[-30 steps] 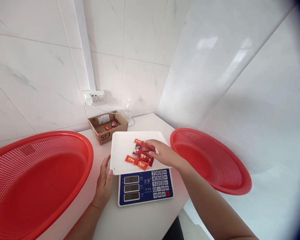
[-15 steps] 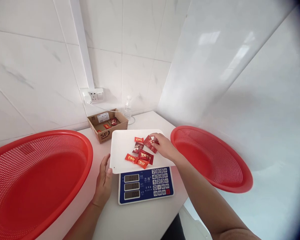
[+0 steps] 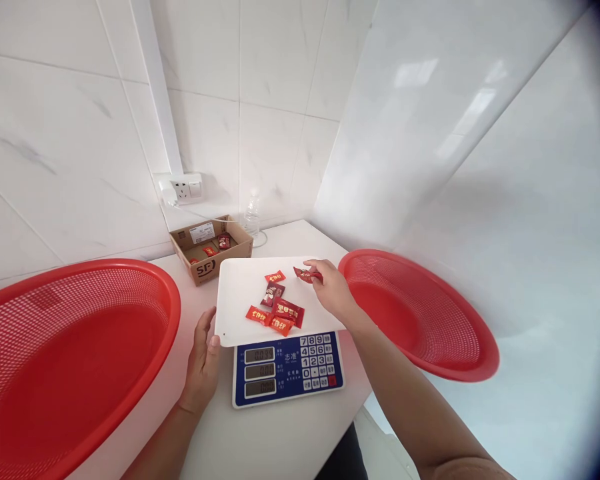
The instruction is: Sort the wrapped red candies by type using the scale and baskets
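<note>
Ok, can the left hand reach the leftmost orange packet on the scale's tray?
Probably yes: the left hand is at the left edge of the white tray, and only bare tray shows between it and that orange packet.

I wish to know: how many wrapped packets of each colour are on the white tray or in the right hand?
Bright orange-red packets: 3, on the white tray
Dark red packets: 2, one of them in the right hand
Dark brownish packet: 1, on the tray
Total: 6
</note>
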The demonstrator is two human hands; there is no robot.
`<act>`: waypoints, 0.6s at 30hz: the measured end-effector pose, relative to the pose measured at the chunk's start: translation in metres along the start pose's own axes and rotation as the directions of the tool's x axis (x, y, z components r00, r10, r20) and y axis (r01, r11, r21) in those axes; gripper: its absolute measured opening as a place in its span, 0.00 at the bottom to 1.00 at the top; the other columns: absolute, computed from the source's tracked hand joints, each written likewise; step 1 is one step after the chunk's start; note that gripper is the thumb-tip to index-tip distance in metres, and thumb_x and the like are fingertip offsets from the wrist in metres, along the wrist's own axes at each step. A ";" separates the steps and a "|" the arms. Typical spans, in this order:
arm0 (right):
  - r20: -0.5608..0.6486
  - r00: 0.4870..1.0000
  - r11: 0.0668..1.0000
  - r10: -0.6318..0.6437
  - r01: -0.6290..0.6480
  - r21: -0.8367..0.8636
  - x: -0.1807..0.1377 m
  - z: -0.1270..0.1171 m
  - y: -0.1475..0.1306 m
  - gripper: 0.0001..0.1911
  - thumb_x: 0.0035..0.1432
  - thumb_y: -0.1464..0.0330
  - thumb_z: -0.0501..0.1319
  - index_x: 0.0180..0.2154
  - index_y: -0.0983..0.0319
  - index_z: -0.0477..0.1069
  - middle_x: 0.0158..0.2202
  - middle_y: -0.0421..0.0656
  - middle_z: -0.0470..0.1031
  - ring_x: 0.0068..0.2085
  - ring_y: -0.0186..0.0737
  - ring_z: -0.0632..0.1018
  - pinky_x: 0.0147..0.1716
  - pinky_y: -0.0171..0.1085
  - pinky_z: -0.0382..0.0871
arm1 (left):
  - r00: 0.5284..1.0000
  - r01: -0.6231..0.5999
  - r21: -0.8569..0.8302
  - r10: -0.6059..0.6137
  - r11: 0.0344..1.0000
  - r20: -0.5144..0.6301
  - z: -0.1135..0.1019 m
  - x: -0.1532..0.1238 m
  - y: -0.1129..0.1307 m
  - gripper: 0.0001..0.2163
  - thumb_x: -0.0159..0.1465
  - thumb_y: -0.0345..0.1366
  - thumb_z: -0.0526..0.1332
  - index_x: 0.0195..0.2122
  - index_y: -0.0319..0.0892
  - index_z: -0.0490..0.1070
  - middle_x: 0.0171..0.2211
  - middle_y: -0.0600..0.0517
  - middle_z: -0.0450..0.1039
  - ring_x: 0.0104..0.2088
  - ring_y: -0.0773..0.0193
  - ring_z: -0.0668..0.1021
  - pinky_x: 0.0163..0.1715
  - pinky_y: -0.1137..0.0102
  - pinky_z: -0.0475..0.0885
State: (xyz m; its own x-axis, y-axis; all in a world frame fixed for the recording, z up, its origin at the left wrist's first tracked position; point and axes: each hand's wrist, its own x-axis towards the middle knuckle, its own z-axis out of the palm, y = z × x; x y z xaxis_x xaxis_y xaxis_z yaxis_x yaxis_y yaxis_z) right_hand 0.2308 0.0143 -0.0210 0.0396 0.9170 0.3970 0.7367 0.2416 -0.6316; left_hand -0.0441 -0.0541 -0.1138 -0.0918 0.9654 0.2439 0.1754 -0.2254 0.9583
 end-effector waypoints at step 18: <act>0.505 0.860 0.986 -0.076 0.139 -0.088 -0.027 -0.011 -0.042 0.19 0.55 0.65 0.60 0.50 0.58 0.70 0.48 0.45 0.75 0.52 0.48 0.70 0.50 0.48 0.64 | 1.000 -0.025 -0.003 0.025 1.000 0.000 0.001 0.000 0.005 0.25 0.65 0.50 0.47 0.61 0.48 0.53 0.63 0.47 0.56 0.63 0.54 0.58 0.59 0.58 0.62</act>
State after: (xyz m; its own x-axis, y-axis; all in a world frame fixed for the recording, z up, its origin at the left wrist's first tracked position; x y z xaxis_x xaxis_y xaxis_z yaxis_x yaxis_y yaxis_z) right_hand 0.2060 -0.0242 0.0021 -0.3631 0.9302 0.0526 0.7913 0.3377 -0.5097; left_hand -0.0423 -0.0553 -0.1090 -0.0871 0.9595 0.2680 0.1752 -0.2501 0.9522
